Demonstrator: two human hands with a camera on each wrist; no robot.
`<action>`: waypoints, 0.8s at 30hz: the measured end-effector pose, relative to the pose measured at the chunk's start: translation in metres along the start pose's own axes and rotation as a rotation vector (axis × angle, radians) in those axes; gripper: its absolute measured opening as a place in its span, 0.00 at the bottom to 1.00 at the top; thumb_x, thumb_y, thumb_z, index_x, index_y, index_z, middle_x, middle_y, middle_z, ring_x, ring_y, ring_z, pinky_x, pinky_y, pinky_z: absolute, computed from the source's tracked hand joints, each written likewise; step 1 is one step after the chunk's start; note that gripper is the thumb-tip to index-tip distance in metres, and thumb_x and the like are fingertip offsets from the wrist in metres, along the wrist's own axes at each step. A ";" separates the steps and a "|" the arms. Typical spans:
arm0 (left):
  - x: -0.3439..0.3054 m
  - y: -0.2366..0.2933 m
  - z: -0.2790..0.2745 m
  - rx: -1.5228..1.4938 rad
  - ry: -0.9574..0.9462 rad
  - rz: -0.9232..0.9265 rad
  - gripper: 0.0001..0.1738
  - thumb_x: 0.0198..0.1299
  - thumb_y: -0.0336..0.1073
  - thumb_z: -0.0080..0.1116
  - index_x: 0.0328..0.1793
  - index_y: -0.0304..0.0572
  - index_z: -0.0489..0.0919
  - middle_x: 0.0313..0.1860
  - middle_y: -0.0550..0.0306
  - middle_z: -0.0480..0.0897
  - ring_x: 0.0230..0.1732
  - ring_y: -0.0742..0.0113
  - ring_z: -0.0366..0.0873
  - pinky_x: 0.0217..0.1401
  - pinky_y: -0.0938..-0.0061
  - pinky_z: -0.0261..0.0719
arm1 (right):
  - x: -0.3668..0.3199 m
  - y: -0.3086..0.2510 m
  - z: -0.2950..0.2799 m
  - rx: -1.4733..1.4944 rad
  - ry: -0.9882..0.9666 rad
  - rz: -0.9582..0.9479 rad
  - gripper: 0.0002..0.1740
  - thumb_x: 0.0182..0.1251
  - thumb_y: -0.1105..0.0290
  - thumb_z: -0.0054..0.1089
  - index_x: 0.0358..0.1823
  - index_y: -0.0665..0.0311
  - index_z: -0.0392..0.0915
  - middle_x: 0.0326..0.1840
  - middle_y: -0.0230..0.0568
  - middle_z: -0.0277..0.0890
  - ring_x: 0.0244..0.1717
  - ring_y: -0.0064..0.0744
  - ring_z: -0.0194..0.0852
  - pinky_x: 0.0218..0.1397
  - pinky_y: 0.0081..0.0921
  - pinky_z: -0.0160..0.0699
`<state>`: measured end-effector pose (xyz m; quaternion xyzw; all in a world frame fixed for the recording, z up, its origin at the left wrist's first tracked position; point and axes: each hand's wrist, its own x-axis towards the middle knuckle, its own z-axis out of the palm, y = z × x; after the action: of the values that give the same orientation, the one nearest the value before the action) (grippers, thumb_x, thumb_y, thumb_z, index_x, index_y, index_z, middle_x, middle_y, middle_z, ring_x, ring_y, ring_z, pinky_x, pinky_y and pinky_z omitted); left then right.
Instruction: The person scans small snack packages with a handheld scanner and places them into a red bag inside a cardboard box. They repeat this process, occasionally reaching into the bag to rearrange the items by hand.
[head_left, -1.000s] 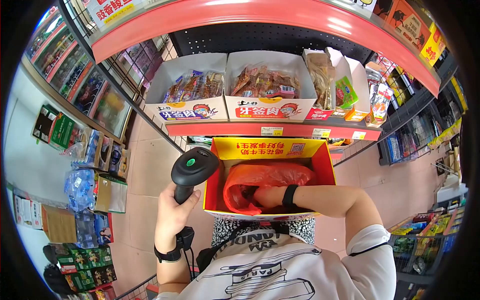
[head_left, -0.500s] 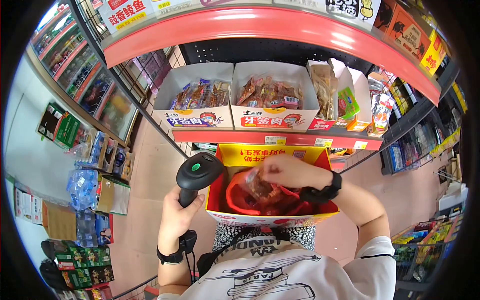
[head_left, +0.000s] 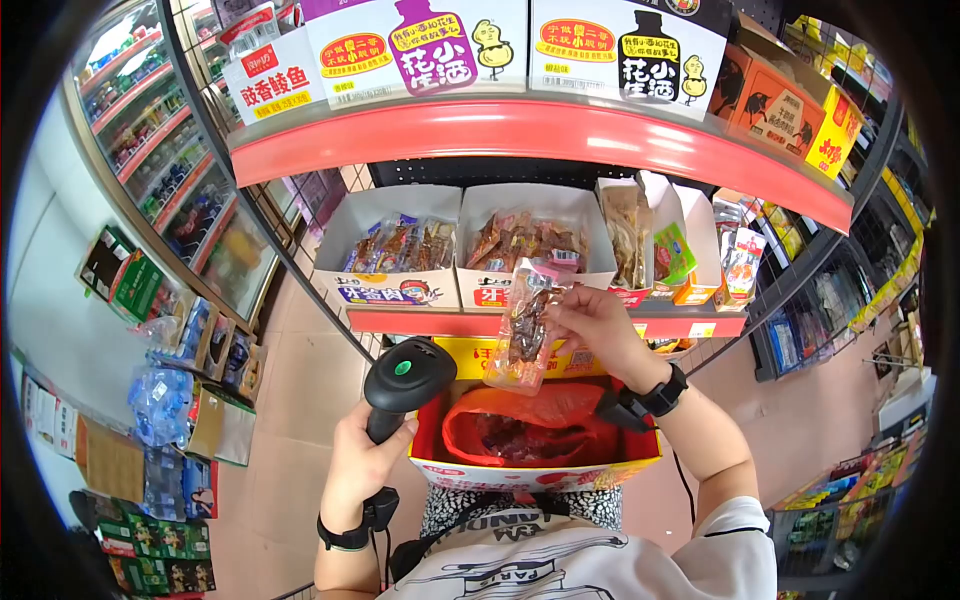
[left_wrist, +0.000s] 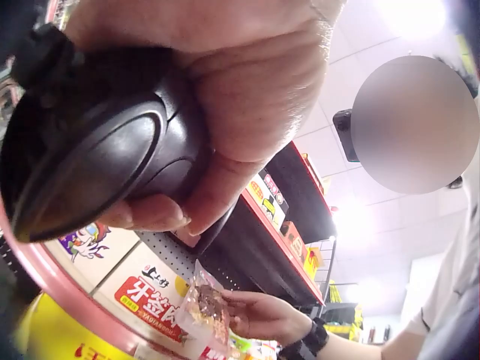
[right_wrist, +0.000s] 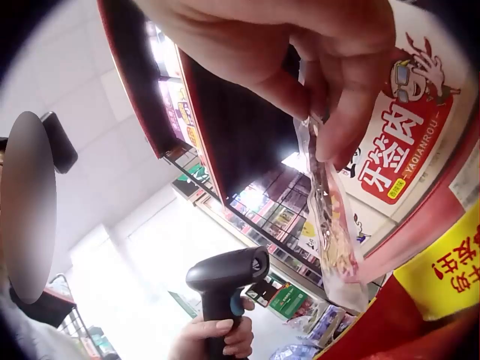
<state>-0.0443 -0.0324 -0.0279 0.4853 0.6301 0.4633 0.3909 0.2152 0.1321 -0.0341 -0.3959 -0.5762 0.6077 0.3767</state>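
Observation:
My left hand point(head_left: 366, 455) grips the handle of a black barcode scanner point(head_left: 408, 375), which stands upright left of the carton. The right hand point(head_left: 600, 330) pinches a clear snack packet point(head_left: 527, 325) by its side edge, up in front of the shelf; brown pieces show through the plastic. Below that hand sits a red and yellow carton point(head_left: 640, 450) against the person's front. Inside it lies an open red plastic bag point(head_left: 465, 420) with dark packets in it. In the right wrist view, the thumb and fingers hold the packet point(right_wrist: 326, 217) at its upper part.
Behind the packet, a shelf edge point(head_left: 420, 322) carries white display boxes point(head_left: 390, 292) of similar packets. A higher red shelf edge point(head_left: 540, 130) juts out above them. Crates and bottle packs point(head_left: 160, 405) stand on the floor at left. A wire rack point(head_left: 820, 320) is at right.
The right hand has come out of the red bag with a snack packet and raised it to the shelf front. The view has tilted up; the left hand keeps holding the scanner.

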 end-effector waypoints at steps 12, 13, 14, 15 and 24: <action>0.010 0.006 0.013 0.002 -0.013 0.057 0.13 0.53 0.29 0.61 0.45 0.35 0.76 0.28 0.61 0.77 0.31 0.75 0.71 0.36 0.77 0.71 | 0.000 0.023 0.035 -0.426 0.134 -0.405 0.11 0.58 0.74 0.60 0.23 0.70 0.69 0.18 0.38 0.71 0.20 0.24 0.68 0.25 0.24 0.67; 0.012 0.008 0.014 0.038 -0.024 0.074 0.14 0.53 0.30 0.61 0.46 0.35 0.76 0.29 0.60 0.78 0.32 0.74 0.72 0.37 0.77 0.71 | 0.000 0.026 0.038 -0.426 0.126 -0.411 0.11 0.58 0.74 0.60 0.23 0.70 0.69 0.18 0.38 0.71 0.20 0.24 0.68 0.25 0.24 0.67; 0.011 0.013 0.016 0.051 -0.020 0.066 0.16 0.53 0.31 0.61 0.48 0.35 0.76 0.31 0.57 0.79 0.34 0.72 0.74 0.41 0.75 0.72 | 0.000 0.031 0.040 -0.442 0.117 -0.413 0.10 0.58 0.73 0.60 0.23 0.69 0.69 0.18 0.39 0.71 0.20 0.26 0.68 0.25 0.24 0.67; 0.012 0.015 0.017 0.051 -0.014 0.068 0.16 0.53 0.31 0.61 0.48 0.35 0.76 0.31 0.57 0.79 0.34 0.72 0.74 0.41 0.75 0.72 | 0.001 0.034 0.042 -0.459 0.109 -0.414 0.10 0.57 0.73 0.60 0.23 0.69 0.69 0.18 0.39 0.71 0.19 0.27 0.68 0.24 0.24 0.67; 0.012 0.019 0.024 0.057 -0.004 0.157 0.13 0.53 0.31 0.62 0.44 0.34 0.76 0.29 0.64 0.75 0.30 0.76 0.67 0.34 0.79 0.68 | -0.007 0.027 0.050 -0.534 0.104 -0.403 0.10 0.56 0.71 0.61 0.23 0.67 0.70 0.18 0.42 0.74 0.19 0.35 0.74 0.23 0.28 0.70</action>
<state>-0.0200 -0.0140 -0.0162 0.5452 0.6023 0.4733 0.3407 0.1718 0.1042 -0.0596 -0.3891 -0.7619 0.3274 0.4012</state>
